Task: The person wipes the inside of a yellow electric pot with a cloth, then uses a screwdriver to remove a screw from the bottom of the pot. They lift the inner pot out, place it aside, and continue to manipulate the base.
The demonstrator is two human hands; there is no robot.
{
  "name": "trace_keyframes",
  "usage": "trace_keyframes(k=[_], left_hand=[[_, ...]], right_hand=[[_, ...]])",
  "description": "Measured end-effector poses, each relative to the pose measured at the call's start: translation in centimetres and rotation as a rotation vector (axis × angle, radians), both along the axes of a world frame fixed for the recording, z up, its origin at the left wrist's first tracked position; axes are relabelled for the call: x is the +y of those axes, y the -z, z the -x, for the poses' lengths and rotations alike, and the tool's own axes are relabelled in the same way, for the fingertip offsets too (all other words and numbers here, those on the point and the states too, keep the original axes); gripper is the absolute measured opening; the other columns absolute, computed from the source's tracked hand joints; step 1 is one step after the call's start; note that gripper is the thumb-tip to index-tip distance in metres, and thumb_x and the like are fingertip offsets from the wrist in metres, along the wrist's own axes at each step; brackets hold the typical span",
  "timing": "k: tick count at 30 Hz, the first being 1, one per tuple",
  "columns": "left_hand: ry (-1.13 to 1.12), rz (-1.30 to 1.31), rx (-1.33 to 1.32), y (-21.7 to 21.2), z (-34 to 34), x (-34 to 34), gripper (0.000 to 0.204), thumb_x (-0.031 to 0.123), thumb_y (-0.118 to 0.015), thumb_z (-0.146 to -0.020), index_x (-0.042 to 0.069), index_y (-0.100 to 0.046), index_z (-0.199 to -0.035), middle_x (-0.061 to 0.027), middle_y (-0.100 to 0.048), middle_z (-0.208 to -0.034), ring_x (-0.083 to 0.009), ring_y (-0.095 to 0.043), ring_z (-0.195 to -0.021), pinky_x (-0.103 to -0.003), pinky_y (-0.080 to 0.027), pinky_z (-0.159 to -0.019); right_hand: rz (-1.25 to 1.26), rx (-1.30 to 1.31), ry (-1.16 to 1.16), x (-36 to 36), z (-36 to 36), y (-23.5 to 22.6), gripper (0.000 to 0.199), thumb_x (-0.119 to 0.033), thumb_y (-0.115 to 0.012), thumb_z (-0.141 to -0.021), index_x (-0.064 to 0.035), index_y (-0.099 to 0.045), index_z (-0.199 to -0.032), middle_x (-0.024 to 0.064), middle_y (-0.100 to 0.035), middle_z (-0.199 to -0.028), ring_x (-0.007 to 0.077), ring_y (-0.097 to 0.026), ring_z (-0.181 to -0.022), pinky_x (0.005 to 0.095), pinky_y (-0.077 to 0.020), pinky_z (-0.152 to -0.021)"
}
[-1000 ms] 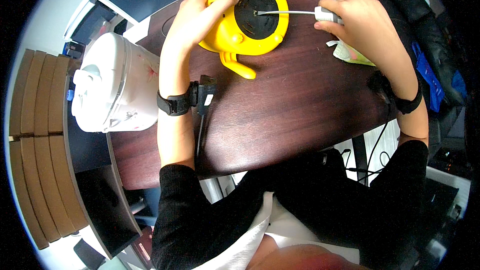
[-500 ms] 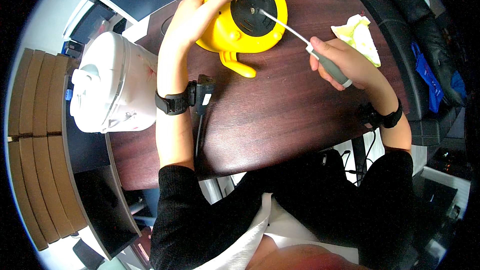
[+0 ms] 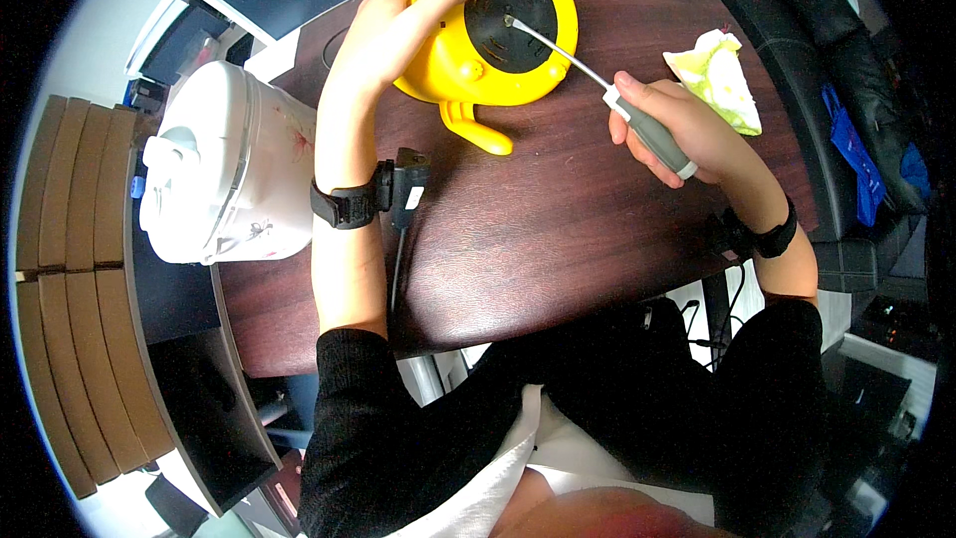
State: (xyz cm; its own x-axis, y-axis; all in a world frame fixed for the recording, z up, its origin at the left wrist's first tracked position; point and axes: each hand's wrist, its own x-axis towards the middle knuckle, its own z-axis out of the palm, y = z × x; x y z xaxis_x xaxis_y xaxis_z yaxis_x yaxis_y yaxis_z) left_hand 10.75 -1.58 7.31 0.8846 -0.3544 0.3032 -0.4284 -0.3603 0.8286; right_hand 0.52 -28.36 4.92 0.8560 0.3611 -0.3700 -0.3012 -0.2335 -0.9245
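Observation:
A yellow rounded plastic appliance [image 3: 423, 75] lies at the far side of the table, its underside with small round feet facing me. Set in that underside is a black slotted disc [image 3: 498, 48], and a curved yellow handle-like piece sticks out toward me. My left hand [image 3: 383, 30] is closed on the appliance's left side, the thumb reaching the disc's edge. In my right hand [image 3: 677, 125] is a screwdriver [image 3: 649, 132] with a grey and white handle. Its shaft slants up to the left, and the tip meets the small fitting at the disc's middle.
A white lidded bucket [image 3: 284, 154] stands at the table's left edge. Crumpled white and yellow-green paper or cloth [image 3: 719, 80] lies on the right of the dark wood table [image 3: 518, 249]. A black padded seat [image 3: 787, 50] borders the right side; brown cartons [image 3: 85, 289] are stacked far left.
The screwdriver's handle has shifted slightly left and down along with my right hand. The appliance has moved a little to the right under my left hand.

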Motion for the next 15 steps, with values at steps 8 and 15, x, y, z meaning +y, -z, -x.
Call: trace_keyframes(k=[8, 15], left_hand=[[-0.044, -0.07, -0.12, 2.1, -1.9, 0.8, 0.064, 0.047, -0.058, -0.081, 0.007, -0.053, -0.13, -0.0179, -0.063, -0.116, -0.0295, -0.061, -0.108, -0.036, -0.045, -0.095], [-0.049, -0.091, -0.134, 1.7, -1.6, 0.6, 0.064, 0.048, -0.06, -0.08, 0.008, -0.054, -0.129, -0.0175, -0.063, -0.116, -0.0302, -0.061, -0.108, -0.037, -0.046, -0.095]], right_hand=[[-0.013, -0.021, 0.005, 0.2, 0.3, -0.1, 0.054, -0.044, -0.029, -0.102, -0.0044, -0.056, -0.077, 0.001, -0.047, -0.045, 0.0079, -0.039, -0.027, 0.0198, -0.0295, -0.026], [-0.054, 0.009, -0.042, -0.5, 0.0, 0.1, 0.054, -0.048, -0.035, -0.1, -0.0025, -0.056, -0.08, 0.0023, -0.047, -0.047, 0.0102, -0.041, -0.028, 0.0228, -0.0305, -0.026]])
